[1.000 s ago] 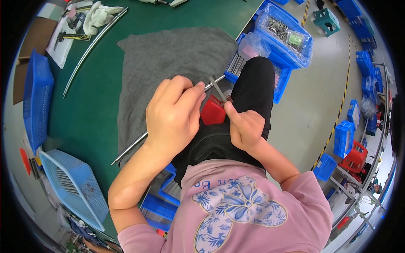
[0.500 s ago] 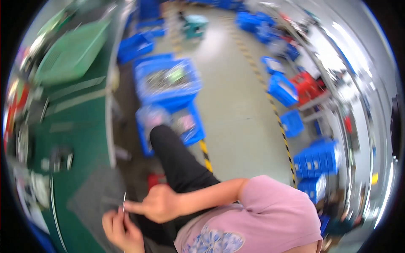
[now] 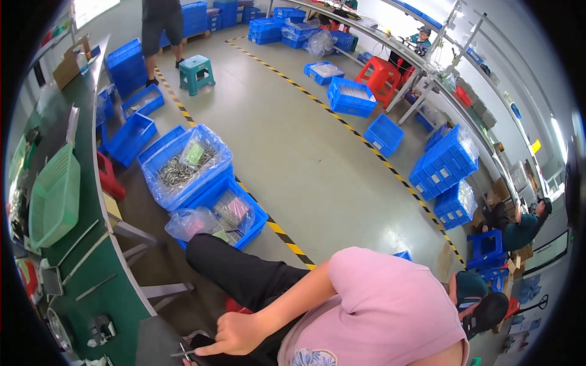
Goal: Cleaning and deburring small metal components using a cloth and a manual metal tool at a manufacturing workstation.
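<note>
My right hand [image 3: 237, 334] reaches in from the right with its fingers curled and the index finger stretched forward. At that fingertip is a thin grey metal strip [image 3: 177, 354], pinched in the hand. A slim shiny metal rod [image 3: 184, 348] crosses it. Of my left hand [image 3: 189, 363] only the fingertips show at the lower edge, closed at the base of the rod; the rest is cut off. Both hands are over a dark grey mat [image 3: 152, 341] at the green workbench's [image 3: 131, 299] edge. What the pieces are exactly is too small to tell.
A green basket [image 3: 56, 198] and a metal fixture [image 3: 101, 329] stand on the bench. Beside my leg, a blue bin [image 3: 229, 165] holds many metal parts, and a blue crate [image 3: 259, 222] holds bagged rods. Farther off are a teal stool [image 3: 196, 74], stacked crates and other people.
The view has swung up and right and is sharper. My hands now sit lower in it, the left almost out of the picture. Both hands stay together at the thin metal pieces.
</note>
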A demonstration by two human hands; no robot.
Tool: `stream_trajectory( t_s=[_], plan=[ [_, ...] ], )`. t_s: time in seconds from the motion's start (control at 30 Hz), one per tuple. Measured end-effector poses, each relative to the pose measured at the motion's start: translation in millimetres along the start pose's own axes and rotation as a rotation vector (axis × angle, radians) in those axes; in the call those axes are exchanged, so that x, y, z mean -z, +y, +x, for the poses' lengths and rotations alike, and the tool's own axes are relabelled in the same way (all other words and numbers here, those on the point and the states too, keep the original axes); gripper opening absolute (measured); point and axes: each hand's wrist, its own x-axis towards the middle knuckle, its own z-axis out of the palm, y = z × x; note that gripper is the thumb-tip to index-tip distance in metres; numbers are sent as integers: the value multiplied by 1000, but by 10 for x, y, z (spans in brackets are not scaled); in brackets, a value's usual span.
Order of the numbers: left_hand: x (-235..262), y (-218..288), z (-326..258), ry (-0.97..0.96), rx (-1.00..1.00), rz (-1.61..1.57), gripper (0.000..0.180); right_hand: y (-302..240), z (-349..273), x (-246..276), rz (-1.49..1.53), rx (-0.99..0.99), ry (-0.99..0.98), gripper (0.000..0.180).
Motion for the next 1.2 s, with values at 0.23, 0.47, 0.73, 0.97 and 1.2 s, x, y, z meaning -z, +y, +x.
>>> stream_trajectory(
  t_s=[0.23, 0.47, 0.73, 0.97, 1.2],
  plan=[
    [-39, 36, -37, 9, 51, -49, 4, -55, -64, 143, -37, -55, -88, 61],
    [-21, 101, -41, 9, 73, -52, 4, -71, 147, 134, -62, -51, -69, 60],
    [-56, 157, -79, 25, 123, -77, 3, -82, 248, 179, 10, -6, -113, 60],
    [-76, 213, -66, 44, 129, -65, 5, -6, 192, 200, 17, -21, -121, 59],
    [-111, 197, -26, 54, 126, -76, 5, -7, 11, 383, -10, -39, -162, 60]
  ],
)
